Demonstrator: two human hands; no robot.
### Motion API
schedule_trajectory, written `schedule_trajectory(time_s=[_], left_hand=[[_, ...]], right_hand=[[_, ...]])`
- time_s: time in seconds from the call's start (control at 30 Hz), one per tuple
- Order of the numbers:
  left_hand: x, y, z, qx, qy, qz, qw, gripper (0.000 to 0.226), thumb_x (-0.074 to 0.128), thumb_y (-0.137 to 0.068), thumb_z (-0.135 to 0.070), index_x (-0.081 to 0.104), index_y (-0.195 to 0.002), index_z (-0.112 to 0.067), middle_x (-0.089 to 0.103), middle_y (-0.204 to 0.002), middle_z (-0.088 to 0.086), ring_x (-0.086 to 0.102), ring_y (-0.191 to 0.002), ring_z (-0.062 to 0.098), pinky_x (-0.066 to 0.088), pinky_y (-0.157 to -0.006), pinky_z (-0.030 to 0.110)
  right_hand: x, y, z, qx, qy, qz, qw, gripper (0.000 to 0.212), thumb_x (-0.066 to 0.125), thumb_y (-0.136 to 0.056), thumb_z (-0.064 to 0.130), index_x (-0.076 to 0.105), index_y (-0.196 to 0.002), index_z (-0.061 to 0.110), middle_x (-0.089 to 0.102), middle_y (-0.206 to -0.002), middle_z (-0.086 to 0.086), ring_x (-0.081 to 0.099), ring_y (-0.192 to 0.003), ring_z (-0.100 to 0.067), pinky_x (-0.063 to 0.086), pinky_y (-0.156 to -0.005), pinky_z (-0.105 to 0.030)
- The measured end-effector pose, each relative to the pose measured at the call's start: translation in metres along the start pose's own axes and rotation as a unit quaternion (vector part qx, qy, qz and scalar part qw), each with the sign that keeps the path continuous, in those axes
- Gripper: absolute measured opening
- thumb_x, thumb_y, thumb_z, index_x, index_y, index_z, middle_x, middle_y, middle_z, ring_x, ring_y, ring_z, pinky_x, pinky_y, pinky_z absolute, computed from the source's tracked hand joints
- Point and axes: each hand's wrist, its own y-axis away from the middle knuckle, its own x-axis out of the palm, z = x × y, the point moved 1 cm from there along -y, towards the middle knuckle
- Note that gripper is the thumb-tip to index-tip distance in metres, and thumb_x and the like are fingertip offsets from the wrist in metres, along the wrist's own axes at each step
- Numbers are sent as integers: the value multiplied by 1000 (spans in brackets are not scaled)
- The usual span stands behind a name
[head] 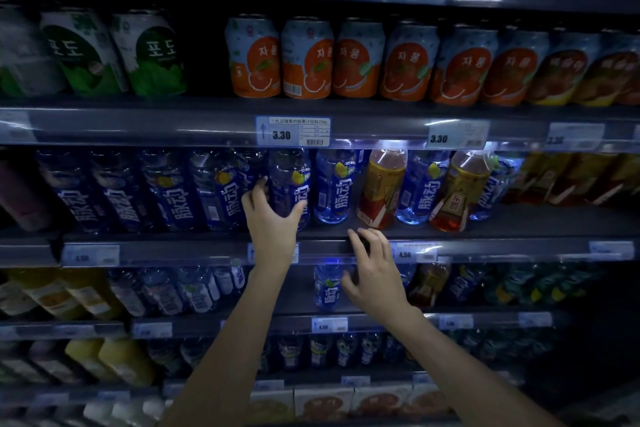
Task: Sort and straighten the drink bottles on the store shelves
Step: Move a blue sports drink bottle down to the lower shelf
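Observation:
A row of blue-labelled drink bottles fills the middle shelf (450, 246). My left hand (272, 218) is wrapped around the lower part of one blue bottle (290, 180) in that row. To its right stands another blue bottle (334, 184), then a yellow-and-red tea bottle (381, 187), a blue bottle (420, 185) and a second tea bottle (459, 189), mixed together. My right hand (374, 270) hovers in front of the shelf edge below the first tea bottle, fingers spread and holding nothing.
Orange cans (308, 57) and green cans (149, 52) stand on the shelf above. Price tags (292, 131) line the shelf edges. Lower shelves hold more blue bottles (329, 284), yellow bottles (52, 291) and boxed goods (322, 402). The scene is dim.

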Motion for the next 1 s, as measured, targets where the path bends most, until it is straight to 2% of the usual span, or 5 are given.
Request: schedule_trajectory(time_s=[0.07,0.17,0.43,0.6,1.0], left_hand=[[1,6,8,-19,-14,3,1000,73,79,-74,-35,42,-134,-13,43,-128,6,44,-108,10,38,-93,24],[3,7,14,-31,-21,17,999,65,78,-77,-33,48,-129,-9,49,-123,8,53,-109,23,46,-94,36],[2,-5,22,-17,-24,61,998,58,75,-80,-31,53,-128,-9,56,-120,4,53,-110,18,39,-91,25],[5,-10,24,-25,-19,82,996,61,74,-81,-30,49,-133,-10,54,-126,7,52,-114,22,43,-97,34],[-1,-7,25,-21,-46,110,993,64,74,-81,-32,45,-134,-11,51,-129,7,50,-117,23,40,-97,31]], right_hand=[[-1,0,0,-1,2,0,1000,71,48,-83,43,40,-144,6,38,-139,-12,29,-136,-32,33,-112,-44],[-1,0,1,0,3,0,1000,71,51,-83,42,40,-144,7,38,-139,-11,29,-136,-32,34,-111,-43],[-1,0,3,9,-2,-14,1000,68,45,-85,43,41,-143,8,39,-138,-10,30,-136,-30,33,-111,-41],[0,0,4,14,1,-15,1000,68,45,-86,44,40,-144,9,39,-139,-10,29,-137,-30,30,-113,-39],[0,1,6,19,7,-8,1000,70,62,-86,42,42,-143,7,42,-139,-12,30,-137,-31,33,-113,-44]])
